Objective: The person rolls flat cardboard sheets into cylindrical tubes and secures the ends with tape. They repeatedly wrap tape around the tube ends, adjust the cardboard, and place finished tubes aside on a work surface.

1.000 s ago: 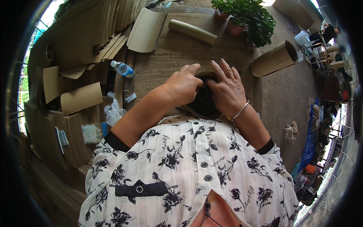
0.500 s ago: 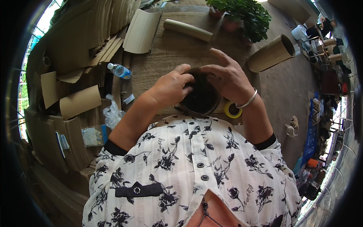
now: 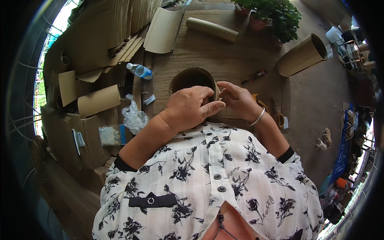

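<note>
A plastic bottle (image 3: 140,72) was beyond the left hand (image 3: 190,105), to its left. That hand, half-curled, held the near rim of the cardboard tube (image 3: 202,74) between both hands; pressing unevenly might have buckled it. The right hand (image 3: 240,102), fingers bent, met the right wall, its grip unclear; slipping there could have let the tube tilt.

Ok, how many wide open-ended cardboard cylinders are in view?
2: near cylinder, touched by left hand and right hand; far cylinder, out to their right. Others may be hidden.

a bottle (image 3: 143,72) lies left of the held tube (image 3: 195,77), plants (image 3: 283,23) behind, right.
</note>
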The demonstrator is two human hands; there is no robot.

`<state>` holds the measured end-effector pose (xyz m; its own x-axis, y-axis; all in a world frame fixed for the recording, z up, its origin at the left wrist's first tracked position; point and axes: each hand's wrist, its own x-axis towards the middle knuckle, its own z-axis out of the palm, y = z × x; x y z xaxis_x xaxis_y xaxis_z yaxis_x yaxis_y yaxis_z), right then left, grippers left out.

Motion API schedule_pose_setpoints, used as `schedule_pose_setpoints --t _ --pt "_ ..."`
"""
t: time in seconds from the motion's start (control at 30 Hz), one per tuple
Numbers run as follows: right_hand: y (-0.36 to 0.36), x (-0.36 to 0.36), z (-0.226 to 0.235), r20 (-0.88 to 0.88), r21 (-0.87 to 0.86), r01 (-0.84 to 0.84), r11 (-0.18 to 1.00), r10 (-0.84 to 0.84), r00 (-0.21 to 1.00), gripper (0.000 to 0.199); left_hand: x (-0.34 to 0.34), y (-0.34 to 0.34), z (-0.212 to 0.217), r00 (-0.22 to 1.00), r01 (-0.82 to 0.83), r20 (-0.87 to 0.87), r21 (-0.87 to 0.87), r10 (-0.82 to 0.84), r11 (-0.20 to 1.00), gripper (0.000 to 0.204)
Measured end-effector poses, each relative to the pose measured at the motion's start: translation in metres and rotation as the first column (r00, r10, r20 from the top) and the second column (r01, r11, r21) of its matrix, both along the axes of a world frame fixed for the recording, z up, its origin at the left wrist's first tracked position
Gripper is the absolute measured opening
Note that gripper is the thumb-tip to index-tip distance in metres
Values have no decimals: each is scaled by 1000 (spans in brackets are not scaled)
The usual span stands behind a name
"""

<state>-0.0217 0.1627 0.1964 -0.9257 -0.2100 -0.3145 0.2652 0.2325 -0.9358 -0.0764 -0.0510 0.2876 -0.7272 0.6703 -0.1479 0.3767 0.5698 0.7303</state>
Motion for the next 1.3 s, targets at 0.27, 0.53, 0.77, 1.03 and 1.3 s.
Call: schedule_pose_setpoints --t 0.27,0.53,0.77,1.03,1.3 --pt "10 -32 -125 177 1 213 977 -210 962 35 1 -160 -50 794 -573 -379 -205 476 793 19" --pt "-25 14 -285 207 311 -430 847 381 901 58 67 -386 -231 444 -850 -156 -384 882 361 27" --pt "-63 24 -297 635 -82 -85 993 118 763 77 41 -272 -268 803 -580 -222 -504 553 640 96" --pt "-95 -23 -282 765 -310 408 859 -29 644 88 -81 -155 -284 921 -65 227 -709 315 702 140" --pt "-113 -28 -278 737 -502 542 674 6 675 88 -55 -119 -293 987 -83 48 -650 151 755 132"
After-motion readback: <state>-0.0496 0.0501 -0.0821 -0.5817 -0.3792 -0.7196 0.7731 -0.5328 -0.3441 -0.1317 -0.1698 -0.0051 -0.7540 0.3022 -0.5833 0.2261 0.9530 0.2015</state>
